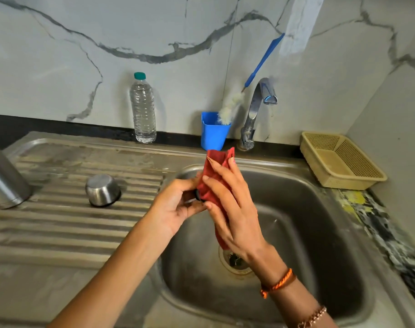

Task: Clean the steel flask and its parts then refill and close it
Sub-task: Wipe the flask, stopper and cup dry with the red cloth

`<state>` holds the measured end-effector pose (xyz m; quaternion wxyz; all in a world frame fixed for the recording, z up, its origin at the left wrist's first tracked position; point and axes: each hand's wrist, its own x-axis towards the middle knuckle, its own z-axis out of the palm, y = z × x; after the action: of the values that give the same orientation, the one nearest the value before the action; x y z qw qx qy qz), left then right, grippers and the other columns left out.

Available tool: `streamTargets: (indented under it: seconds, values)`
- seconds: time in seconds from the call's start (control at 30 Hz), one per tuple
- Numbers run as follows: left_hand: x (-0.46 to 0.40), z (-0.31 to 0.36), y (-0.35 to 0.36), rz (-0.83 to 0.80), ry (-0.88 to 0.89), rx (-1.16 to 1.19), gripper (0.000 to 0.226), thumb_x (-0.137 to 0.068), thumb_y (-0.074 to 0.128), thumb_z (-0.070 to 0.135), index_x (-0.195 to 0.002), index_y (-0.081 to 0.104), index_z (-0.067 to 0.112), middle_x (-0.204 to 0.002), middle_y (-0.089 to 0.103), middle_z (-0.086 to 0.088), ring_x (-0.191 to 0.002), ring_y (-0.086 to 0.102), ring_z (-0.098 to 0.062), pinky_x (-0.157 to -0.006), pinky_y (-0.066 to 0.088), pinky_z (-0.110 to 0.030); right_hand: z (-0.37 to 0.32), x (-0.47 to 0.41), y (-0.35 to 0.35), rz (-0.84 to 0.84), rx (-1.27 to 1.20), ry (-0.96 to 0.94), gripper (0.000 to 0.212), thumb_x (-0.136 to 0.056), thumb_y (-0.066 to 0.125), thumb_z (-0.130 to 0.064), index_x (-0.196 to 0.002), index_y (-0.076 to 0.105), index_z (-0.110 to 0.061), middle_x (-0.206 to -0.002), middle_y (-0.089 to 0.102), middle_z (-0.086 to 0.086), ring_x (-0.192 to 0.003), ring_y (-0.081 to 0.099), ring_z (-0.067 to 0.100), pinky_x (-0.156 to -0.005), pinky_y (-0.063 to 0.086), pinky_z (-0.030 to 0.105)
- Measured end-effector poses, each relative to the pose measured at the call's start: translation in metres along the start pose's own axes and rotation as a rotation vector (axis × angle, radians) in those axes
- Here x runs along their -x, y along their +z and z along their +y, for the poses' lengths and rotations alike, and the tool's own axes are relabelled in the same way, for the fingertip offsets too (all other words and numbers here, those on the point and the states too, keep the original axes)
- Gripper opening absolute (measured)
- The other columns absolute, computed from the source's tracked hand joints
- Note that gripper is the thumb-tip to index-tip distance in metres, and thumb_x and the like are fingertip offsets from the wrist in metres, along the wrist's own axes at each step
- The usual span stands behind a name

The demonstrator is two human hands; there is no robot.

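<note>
Two hands meet above the sink basin (296, 209). The left hand (175, 207) curls its fingers round a small dark part (198, 195), most likely the flask's stopper, though almost all of it is hidden by the fingers and by a red cloth (213, 183). The right hand (232, 209) holds that cloth against the part, fingers long and only lightly bent, thumb tucked under the cloth's lower edge. The steel flask (5, 181) stands at the far left of the ribbed draining surface (59, 233), cut off by the frame edge so that only its lower body shows. Its steel cap (103, 190) sits upside down near it on the ribs. The plastic water bottle (143, 107) by the wall carries no readable label.
</note>
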<state>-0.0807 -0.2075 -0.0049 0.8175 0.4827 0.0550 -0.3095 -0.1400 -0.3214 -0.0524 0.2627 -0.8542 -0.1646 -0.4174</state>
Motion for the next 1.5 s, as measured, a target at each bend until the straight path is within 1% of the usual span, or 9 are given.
streamTargets:
  seconds: [0.13,0.27,0.6,0.73,0.9,1.1,1.23,1.37,1.5]
  values:
    - [0.002,-0.005,0.003,-0.034,0.108,-0.101,0.016,-0.086,0.052,0.002,-0.076,0.063,0.008,-0.058,0.066,0.0,-0.054,0.065,-0.009,-0.045,0.052,-0.021,-0.005,-0.009,-0.007,0.099,-0.186,0.282,0.027,-0.095,0.04,-0.037,-0.11,0.06,-0.027,-0.136,0.041,0.009,-0.135,0.03,0.01,-0.11,0.026,0.022]
    - [0.009,-0.008,0.013,-0.035,0.353,-0.265,0.011,-0.08,0.063,0.002,-0.078,0.066,0.013,-0.058,0.068,0.009,-0.057,0.065,-0.002,-0.052,0.053,-0.017,-0.008,-0.025,-0.006,0.252,-0.757,0.761,0.026,-0.097,0.043,-0.02,-0.094,0.069,-0.02,-0.103,0.071,0.002,-0.102,0.063,0.013,-0.093,0.044,0.033]
    - [0.007,-0.003,0.01,-0.007,0.108,-0.164,0.016,-0.082,0.058,0.002,-0.071,0.066,0.011,-0.054,0.065,0.003,-0.048,0.062,-0.005,-0.046,0.053,-0.024,-0.007,0.017,0.001,0.204,0.137,0.096,0.028,-0.099,0.04,-0.028,-0.122,0.051,-0.017,-0.138,0.039,0.016,-0.131,0.04,0.028,-0.104,0.04,0.048]
    - [0.012,-0.008,0.018,-0.032,0.244,-0.181,0.018,-0.081,0.06,0.0,-0.07,0.064,0.013,-0.052,0.065,0.007,-0.05,0.062,-0.003,-0.049,0.053,-0.02,-0.008,-0.001,-0.012,0.307,-0.153,0.353,0.022,-0.093,0.051,-0.022,-0.106,0.067,-0.014,-0.116,0.063,0.009,-0.113,0.057,0.014,-0.096,0.045,0.029]
    - [0.016,-0.025,0.018,-0.071,0.566,-0.22,0.022,-0.077,0.066,-0.003,-0.077,0.068,0.019,-0.067,0.07,0.013,-0.068,0.063,0.002,-0.062,0.051,-0.016,-0.022,-0.026,-0.017,0.388,-0.982,0.966,0.025,-0.094,0.049,-0.015,-0.1,0.068,0.001,-0.104,0.069,0.02,-0.099,0.064,0.028,-0.093,0.05,0.04]
    - [0.008,-0.027,-0.014,-0.246,1.479,-0.909,0.02,-0.076,0.069,0.018,-0.094,0.067,0.009,-0.104,0.065,0.005,-0.1,0.06,-0.009,-0.091,0.044,-0.024,-0.029,-0.03,-0.021,0.268,-1.401,1.405,0.043,-0.092,0.046,-0.034,-0.11,0.063,0.0,-0.105,0.067,0.02,-0.097,0.065,0.027,-0.084,0.053,0.034]
    - [0.012,-0.022,-0.013,-0.24,1.104,-0.719,0.037,-0.069,0.075,0.02,-0.104,0.064,0.023,-0.106,0.064,0.011,-0.099,0.061,-0.003,-0.084,0.049,-0.017,-0.043,-0.028,-0.011,0.563,-0.791,0.989,0.03,-0.097,0.044,-0.023,-0.098,0.069,-0.008,-0.1,0.071,0.011,-0.095,0.065,0.022,-0.089,0.05,0.041]
    - [0.022,-0.023,0.003,-0.209,0.452,-0.253,0.018,-0.067,0.068,0.018,-0.084,0.071,0.021,-0.078,0.072,0.005,-0.075,0.067,-0.007,-0.064,0.053,-0.019,-0.035,-0.004,-0.005,0.446,-0.223,0.273,0.03,-0.098,0.037,-0.02,-0.115,0.058,-0.007,-0.126,0.059,0.009,-0.121,0.052,0.028,-0.101,0.041,0.048]
    - [0.023,-0.017,0.011,-0.277,0.175,-0.129,0.014,-0.073,0.06,0.016,-0.065,0.071,0.014,-0.064,0.069,-0.001,-0.061,0.066,-0.011,-0.051,0.054,-0.022,-0.019,-0.005,-0.022,0.339,-0.103,0.098,0.031,-0.099,0.034,-0.025,-0.112,0.058,-0.011,-0.125,0.058,0.007,-0.121,0.051,0.024,-0.101,0.043,0.039]
